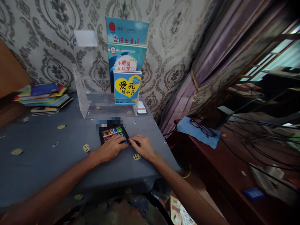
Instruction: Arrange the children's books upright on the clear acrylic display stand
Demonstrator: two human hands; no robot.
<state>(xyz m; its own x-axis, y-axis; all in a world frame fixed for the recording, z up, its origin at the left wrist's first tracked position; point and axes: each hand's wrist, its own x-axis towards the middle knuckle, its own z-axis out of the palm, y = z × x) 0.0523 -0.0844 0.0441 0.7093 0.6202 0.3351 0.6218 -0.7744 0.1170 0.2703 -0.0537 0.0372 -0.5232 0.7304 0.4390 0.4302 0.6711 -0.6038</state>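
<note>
A small dark book or tablet [112,132] with a colourful cover lies flat on the grey-clothed table [47,150]. My left hand [111,148] rests on its near edge, fingers curled over it. My right hand [142,147] touches its near right corner, fingers bent and pressed against the edge. Behind it stands a clear acrylic book stand [84,100] with three children's books stepped upward: a blue one with a yellow heart [127,87] in front, a teal one [126,59] behind, and a light blue one [127,29] at the back.
A stack of thin books [43,97] lies at the table's far left. A phone [142,107] lies beside the stand. To the right stands a dark wooden desk with glasses [201,127] on a blue cloth [199,132] and many cables [257,140]. A purple curtain [211,62] hangs beyond.
</note>
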